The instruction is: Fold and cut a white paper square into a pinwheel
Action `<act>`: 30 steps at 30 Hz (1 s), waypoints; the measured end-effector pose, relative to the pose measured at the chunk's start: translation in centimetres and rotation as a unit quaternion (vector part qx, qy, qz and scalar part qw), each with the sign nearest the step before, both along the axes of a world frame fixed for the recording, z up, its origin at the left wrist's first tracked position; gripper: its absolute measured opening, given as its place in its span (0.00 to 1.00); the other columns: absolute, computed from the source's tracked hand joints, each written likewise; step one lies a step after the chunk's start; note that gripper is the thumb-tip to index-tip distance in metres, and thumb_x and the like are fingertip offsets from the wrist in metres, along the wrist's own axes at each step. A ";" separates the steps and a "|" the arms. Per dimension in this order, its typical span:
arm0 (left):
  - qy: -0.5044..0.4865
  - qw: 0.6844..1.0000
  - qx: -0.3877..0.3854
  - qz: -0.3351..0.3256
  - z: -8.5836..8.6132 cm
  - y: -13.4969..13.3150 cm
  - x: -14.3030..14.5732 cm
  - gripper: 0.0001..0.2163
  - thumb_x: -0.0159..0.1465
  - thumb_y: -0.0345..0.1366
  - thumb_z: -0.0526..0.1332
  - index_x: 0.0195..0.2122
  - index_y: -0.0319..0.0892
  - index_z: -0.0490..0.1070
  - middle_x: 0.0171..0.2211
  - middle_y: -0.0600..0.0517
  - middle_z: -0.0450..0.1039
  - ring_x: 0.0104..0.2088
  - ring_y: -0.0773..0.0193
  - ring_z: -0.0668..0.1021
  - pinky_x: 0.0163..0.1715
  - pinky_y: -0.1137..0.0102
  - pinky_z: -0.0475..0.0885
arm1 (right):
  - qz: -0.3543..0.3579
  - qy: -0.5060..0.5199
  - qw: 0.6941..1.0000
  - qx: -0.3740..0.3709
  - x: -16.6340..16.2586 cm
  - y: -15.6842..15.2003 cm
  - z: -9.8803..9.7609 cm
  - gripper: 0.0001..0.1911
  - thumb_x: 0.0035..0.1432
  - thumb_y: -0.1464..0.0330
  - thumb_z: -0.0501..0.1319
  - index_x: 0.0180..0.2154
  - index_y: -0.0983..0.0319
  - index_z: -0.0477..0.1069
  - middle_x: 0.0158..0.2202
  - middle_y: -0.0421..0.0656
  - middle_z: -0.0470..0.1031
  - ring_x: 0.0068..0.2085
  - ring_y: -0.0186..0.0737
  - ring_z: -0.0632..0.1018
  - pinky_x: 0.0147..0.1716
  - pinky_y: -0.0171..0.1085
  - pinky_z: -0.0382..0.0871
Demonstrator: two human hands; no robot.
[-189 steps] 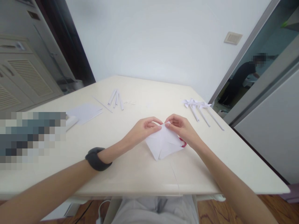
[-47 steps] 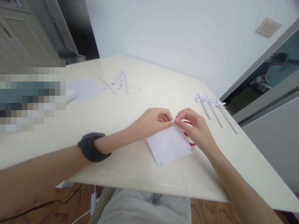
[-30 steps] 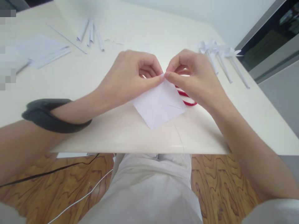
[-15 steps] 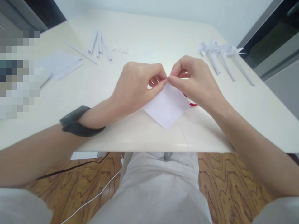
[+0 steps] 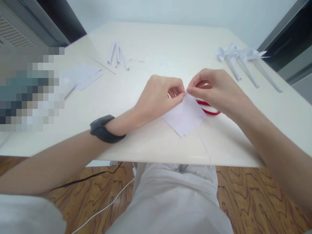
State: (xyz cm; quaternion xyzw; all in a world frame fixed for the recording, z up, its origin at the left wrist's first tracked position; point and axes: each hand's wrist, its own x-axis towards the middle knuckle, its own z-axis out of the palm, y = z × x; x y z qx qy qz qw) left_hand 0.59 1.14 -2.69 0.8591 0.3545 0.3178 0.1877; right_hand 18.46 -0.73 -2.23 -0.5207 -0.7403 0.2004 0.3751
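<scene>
A white folded paper square [image 5: 184, 117] lies on the cream table [image 5: 146, 84] in front of me. My left hand [image 5: 159, 97] pinches its far corner with thumb and fingers closed. My right hand [image 5: 215, 91] pinches the same corner from the other side, fingertips almost touching the left ones. A red scissors handle [image 5: 210, 111] shows under my right hand, partly hidden by the paper. A dark band sits on my left wrist [image 5: 103, 130].
Several rolled paper sticks [image 5: 117, 58] and a stack of white sheets [image 5: 81, 74] lie at the far left. Paper pinwheels on sticks [image 5: 241, 58] lie at the far right. A blurred patch covers the left edge. Cables run over the wooden floor [image 5: 97, 185] below.
Both hands stay pinched on the paper's far corner. The view has tilted down and then slightly back up, so hands and paper sit further right in the picture.
</scene>
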 end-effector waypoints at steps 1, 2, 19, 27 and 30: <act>-0.002 1.000 -0.003 -0.004 -0.1 -0.1 0.1 0.06 0.56 0.30 0.57 0.27 0.42 0.74 0.25 0.54 0.75 0.28 0.65 0.76 0.31 0.72 0.70 | -0.001 0.001 1.000 0.000 -0.1 0.0 0.0 0.04 0.50 0.73 0.61 0.26 0.61 0.73 0.29 0.42 0.72 0.31 0.40 0.73 0.31 0.41 0.70; -0.007 1.000 -0.005 -0.005 -0.2 -0.1 0.2 0.06 0.56 0.29 0.57 0.27 0.41 0.74 0.24 0.54 0.75 0.27 0.65 0.76 0.31 0.72 0.70 | -0.001 0.002 1.000 0.001 -0.1 0.0 -0.1 0.04 0.50 0.73 0.61 0.25 0.62 0.73 0.30 0.42 0.72 0.31 0.40 0.73 0.31 0.41 0.70; -0.070 0.995 -0.067 -0.029 0.4 0.0 0.0 0.07 0.58 0.30 0.55 0.29 0.40 0.73 0.27 0.53 0.75 0.29 0.66 0.76 0.31 0.73 0.70 | 0.037 -0.024 0.998 -0.046 0.4 -0.4 1.6 0.03 0.53 0.69 0.59 0.28 0.61 0.72 0.35 0.41 0.72 0.34 0.38 0.75 0.31 0.37 0.68; -0.046 0.998 -0.044 -0.022 0.7 0.2 -0.3 0.07 0.59 0.30 0.55 0.30 0.43 0.73 0.27 0.55 0.75 0.28 0.67 0.76 0.30 0.73 0.70 | 0.025 -0.013 0.998 -0.060 -0.1 -0.4 1.7 0.03 0.53 0.70 0.58 0.28 0.60 0.70 0.35 0.40 0.71 0.38 0.38 0.75 0.36 0.38 0.69; -0.023 0.999 -0.020 -0.015 0.6 0.1 -0.3 0.07 0.60 0.31 0.54 0.30 0.43 0.72 0.28 0.54 0.75 0.28 0.67 0.75 0.30 0.72 0.69 | 0.015 -0.008 0.999 -0.050 -0.5 -0.5 1.7 0.03 0.53 0.70 0.58 0.28 0.60 0.69 0.34 0.40 0.71 0.37 0.38 0.74 0.36 0.38 0.68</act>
